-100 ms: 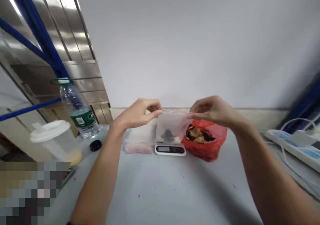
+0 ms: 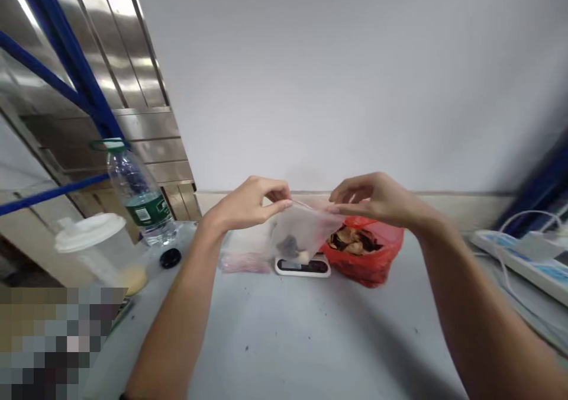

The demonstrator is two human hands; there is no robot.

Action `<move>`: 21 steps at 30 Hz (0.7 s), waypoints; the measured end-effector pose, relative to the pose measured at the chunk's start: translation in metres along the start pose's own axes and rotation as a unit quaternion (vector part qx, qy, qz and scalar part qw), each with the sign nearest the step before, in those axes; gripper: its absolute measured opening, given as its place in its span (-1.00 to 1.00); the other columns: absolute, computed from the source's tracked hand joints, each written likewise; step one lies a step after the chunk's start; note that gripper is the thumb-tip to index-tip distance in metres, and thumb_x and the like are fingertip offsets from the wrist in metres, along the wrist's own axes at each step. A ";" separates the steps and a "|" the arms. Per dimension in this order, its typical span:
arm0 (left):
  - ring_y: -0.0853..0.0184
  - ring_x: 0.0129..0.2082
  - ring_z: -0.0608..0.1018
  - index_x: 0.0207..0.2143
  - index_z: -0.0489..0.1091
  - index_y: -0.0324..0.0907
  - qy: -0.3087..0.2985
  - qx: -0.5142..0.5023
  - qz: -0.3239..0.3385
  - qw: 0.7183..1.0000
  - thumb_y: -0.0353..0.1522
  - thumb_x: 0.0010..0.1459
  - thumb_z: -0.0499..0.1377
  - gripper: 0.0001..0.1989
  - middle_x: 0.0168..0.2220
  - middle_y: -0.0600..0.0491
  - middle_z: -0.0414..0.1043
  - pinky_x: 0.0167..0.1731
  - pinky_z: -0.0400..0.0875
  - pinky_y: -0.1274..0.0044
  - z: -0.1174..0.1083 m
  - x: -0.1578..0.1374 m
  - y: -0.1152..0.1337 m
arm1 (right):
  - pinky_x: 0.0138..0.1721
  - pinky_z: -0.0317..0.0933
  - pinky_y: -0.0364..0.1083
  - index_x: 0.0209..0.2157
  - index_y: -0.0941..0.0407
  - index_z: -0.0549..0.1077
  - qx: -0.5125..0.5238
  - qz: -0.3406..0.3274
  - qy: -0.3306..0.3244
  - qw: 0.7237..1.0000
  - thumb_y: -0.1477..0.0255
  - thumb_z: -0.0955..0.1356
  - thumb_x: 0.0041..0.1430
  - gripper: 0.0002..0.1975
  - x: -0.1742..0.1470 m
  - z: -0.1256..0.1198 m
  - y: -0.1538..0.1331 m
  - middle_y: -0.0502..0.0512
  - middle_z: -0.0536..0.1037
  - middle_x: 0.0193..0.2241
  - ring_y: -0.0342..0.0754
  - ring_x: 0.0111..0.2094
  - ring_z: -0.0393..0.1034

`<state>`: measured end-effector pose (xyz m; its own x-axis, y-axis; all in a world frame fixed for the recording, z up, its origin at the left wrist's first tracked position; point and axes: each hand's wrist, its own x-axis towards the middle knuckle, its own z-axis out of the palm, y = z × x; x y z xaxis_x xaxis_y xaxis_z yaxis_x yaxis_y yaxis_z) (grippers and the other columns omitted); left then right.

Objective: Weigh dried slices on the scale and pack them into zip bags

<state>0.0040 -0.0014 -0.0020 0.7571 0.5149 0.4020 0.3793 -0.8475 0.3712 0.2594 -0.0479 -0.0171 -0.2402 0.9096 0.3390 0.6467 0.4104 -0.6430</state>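
Observation:
A clear zip bag [image 2: 306, 225] hangs between my hands, tilted, with dark and pale pieces at its bottom. My left hand [image 2: 260, 202] pinches the upper left of its pink-edged mouth. At the upper right, my right hand [image 2: 370, 199] has thumb and fingers closed on the rim. Below and partly behind the bag is a small white digital scale [image 2: 326, 268]; I cannot tell whether the bag touches it. Left of the scale lies a stack of clear zip bags [image 2: 246, 261]. Close by on the right stands an open red plastic bag [image 2: 370, 264] holding brown, dried, flaky pieces.
On the left stand a large water bottle [image 2: 148, 213] with a green label and a lidded plastic jug [image 2: 95, 246]. A black cap [image 2: 170, 258] lies near them on the grey table [image 2: 284, 341]. A white power strip [image 2: 528, 264] with cables is at the right.
The zip bag has swung from hanging straight to tilted, its bottom shifting left over the scale display. My right hand has come slightly closer to the left.

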 end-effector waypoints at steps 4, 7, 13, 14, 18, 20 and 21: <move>0.33 -0.33 0.56 -0.39 0.45 -0.18 -0.010 0.003 0.013 1.000 -0.32 0.24 0.12 -0.81 -0.37 0.05 0.57 -0.22 0.44 0.51 0.005 0.002 0.005 | -0.31 0.34 -0.04 -0.42 0.09 0.57 -0.030 -0.042 -0.039 0.998 0.10 0.40 0.04 -0.67 0.001 0.005 -0.009 0.10 0.63 -0.43 -0.02 -0.41 0.46; 0.33 -0.34 0.55 -0.40 0.43 -0.18 -0.013 0.008 0.016 1.000 -0.32 0.24 0.11 -0.81 -0.39 0.06 0.55 -0.23 0.43 0.51 0.007 0.003 0.008 | -0.26 0.35 -0.03 -0.41 0.08 0.58 -0.030 -0.060 -0.062 0.996 0.12 0.37 0.10 -0.69 0.001 0.008 -0.015 0.10 0.64 -0.40 -0.01 -0.36 0.48; 0.33 -0.35 0.55 -0.41 0.41 -0.18 0.000 0.006 0.015 1.000 -0.33 0.25 0.11 -0.81 -0.39 0.06 0.55 -0.26 0.43 0.51 0.007 0.003 0.009 | -0.32 0.32 -0.06 -0.41 0.10 0.55 -0.026 -0.049 -0.094 0.994 0.14 0.37 0.08 -0.70 0.000 0.011 -0.019 0.11 0.64 -0.39 -0.01 -0.39 0.47; 0.33 -0.35 0.55 -0.41 0.41 -0.18 0.003 0.005 0.017 1.000 -0.33 0.25 0.11 -0.81 -0.39 0.06 0.55 -0.26 0.43 0.52 0.007 0.003 0.008 | -0.35 0.31 -0.07 -0.42 0.10 0.53 -0.028 -0.042 -0.101 0.994 0.16 0.36 0.07 -0.71 0.000 0.011 -0.018 0.10 0.63 -0.42 -0.02 -0.41 0.46; 0.35 -0.35 0.55 -0.38 0.42 -0.18 0.021 0.003 0.037 0.999 -0.34 0.28 0.12 -0.82 -0.37 0.07 0.55 -0.27 0.42 0.54 0.007 0.002 0.006 | -0.49 0.18 -0.11 -0.52 0.10 0.42 -0.024 -0.060 -0.100 0.993 0.21 0.33 0.08 -0.74 0.000 0.010 -0.014 0.03 0.50 -0.60 -0.11 -0.55 0.33; 0.35 -0.34 0.56 -0.37 0.44 -0.18 0.048 0.007 0.054 0.997 -0.35 0.29 0.13 -0.83 -0.36 0.08 0.56 -0.25 0.42 0.53 0.008 0.004 0.007 | -0.54 0.12 -0.14 -0.55 0.10 0.35 -0.002 -0.068 -0.098 0.993 0.22 0.33 0.08 -0.73 -0.001 0.008 -0.014 -0.02 0.43 -0.65 -0.15 -0.59 0.26; 0.35 -0.34 0.55 -0.36 0.45 -0.18 0.064 0.010 0.065 0.996 -0.35 0.29 0.14 -0.84 -0.35 0.08 0.56 -0.24 0.43 0.53 0.010 0.006 0.008 | -0.56 0.09 -0.15 -0.54 0.09 0.33 0.010 -0.062 -0.104 0.993 0.21 0.33 0.09 -0.73 -0.002 0.006 -0.014 -0.05 0.40 -0.66 -0.16 -0.61 0.24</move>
<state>0.0169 -0.0066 -0.0046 0.7276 0.4113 0.5491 0.2936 -0.9101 0.2926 0.2468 -0.0546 -0.0125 -0.4621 0.8452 0.2685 0.5893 0.5189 -0.6192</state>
